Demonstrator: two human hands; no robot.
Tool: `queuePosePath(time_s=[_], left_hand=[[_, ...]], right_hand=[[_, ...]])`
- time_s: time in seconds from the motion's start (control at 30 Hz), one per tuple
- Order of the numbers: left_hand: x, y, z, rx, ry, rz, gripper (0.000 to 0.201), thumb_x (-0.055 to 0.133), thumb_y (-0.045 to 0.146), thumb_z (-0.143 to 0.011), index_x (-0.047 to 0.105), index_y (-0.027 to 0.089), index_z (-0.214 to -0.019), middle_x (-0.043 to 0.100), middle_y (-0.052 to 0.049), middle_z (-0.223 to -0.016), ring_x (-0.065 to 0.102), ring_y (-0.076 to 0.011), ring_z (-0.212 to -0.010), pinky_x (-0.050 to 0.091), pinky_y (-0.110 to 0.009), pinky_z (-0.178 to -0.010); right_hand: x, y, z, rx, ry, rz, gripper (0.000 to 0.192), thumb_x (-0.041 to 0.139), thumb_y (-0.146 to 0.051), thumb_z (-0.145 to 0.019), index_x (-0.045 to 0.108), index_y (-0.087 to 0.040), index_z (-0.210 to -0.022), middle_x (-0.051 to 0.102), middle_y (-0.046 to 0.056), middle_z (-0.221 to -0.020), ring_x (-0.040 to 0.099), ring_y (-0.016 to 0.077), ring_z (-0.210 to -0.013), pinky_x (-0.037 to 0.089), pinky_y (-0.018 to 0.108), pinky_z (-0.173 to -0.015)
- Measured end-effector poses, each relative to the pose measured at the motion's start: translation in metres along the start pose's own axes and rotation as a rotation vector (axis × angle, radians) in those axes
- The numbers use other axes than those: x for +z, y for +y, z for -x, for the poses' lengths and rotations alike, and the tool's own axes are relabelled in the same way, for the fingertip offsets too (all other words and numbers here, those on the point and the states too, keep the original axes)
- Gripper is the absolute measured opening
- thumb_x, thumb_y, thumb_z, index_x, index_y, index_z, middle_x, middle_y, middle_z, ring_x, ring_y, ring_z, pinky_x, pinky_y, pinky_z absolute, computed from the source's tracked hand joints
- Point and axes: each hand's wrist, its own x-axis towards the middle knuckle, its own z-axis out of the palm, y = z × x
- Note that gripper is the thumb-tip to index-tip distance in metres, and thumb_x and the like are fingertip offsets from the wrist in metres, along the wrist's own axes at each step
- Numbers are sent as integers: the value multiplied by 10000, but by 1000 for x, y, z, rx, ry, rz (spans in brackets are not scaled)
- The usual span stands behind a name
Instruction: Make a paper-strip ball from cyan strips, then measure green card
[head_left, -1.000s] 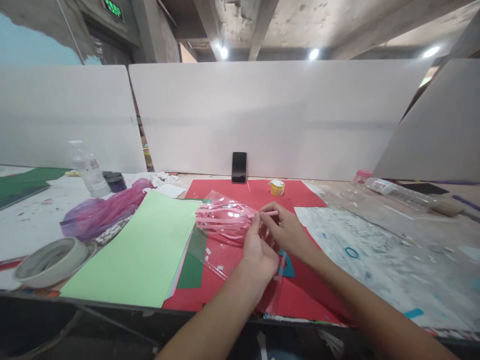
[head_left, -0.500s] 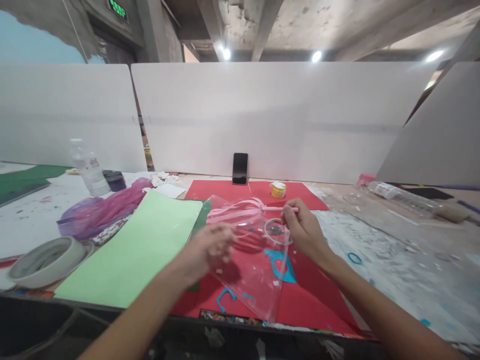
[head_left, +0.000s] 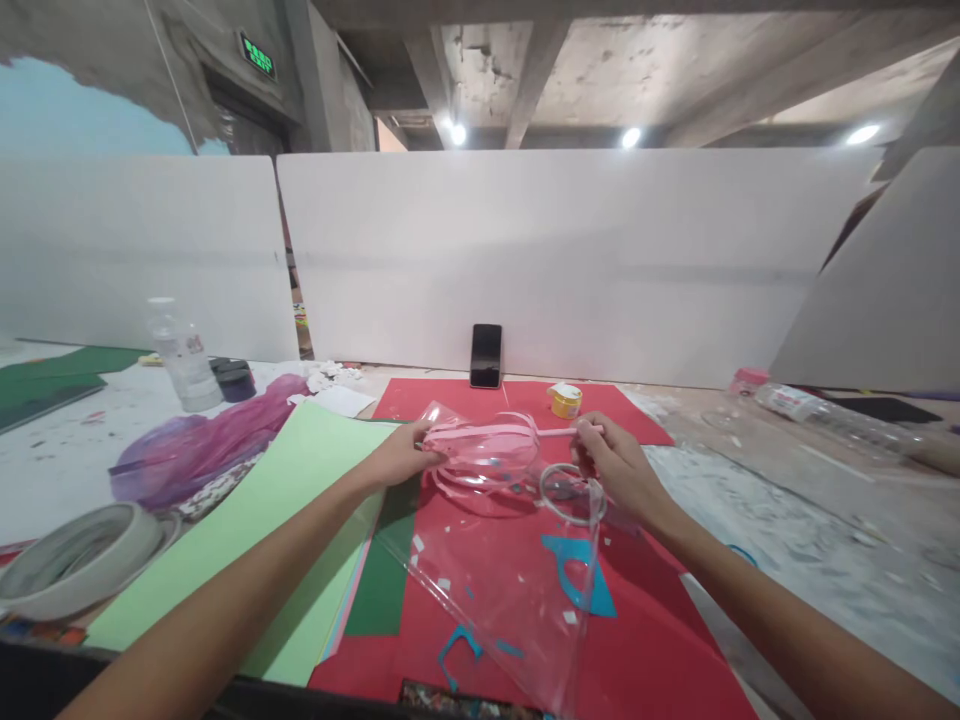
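The left hand [head_left: 401,462], free half a second ago, now grips the pink paper strips [head_left: 480,448] (mid-tabletop, over red paper [head_left: 637,640]); the right hand [head_left: 611,465] pinches one strip's end, so both hands steady the bundle.

Bright ceiling spotlights [head_left: 631,137], soft shadows, sharp focus, wide-angle bending at edges.

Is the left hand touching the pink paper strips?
Touching. The head view shows the left hand with its fingertips pressed against the bundle of pink paper strips.
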Motion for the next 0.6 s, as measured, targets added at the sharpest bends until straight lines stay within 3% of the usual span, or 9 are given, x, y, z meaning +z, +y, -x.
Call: queuePosePath(time_s=[0.13,0.3,0.6], left_hand=[[9,-9,-10,-63,99,190,451,795,264,-628,674,171,-1052,696,-82,-949,658,-196,-766,503,-282,-654],[16,-19,-13,-112,172,377,436,843,315,-587,677,141,-951,695,-97,-908,678,-180,-756,539,-288,-720],[14,-20,-15,-112,260,437,356,856,239,-513,690,145,-815,693,-57,-804,661,-162,-699,528,-248,-655]], right_hand=[[-6,12,-4,79,12,-200,362,557,-549,-866,572,-189,-889,618,14,-681,546,138,-529,434,268,-510],[-7,21,-3,153,22,-404,361,657,-523,-806,633,-182,-922,694,56,-762,639,162,-604,505,285,-572],[-13,26,4,126,51,-351,370,642,-535,-825,656,-183,-938,721,77,-806,676,182,-628,519,288,-573]])
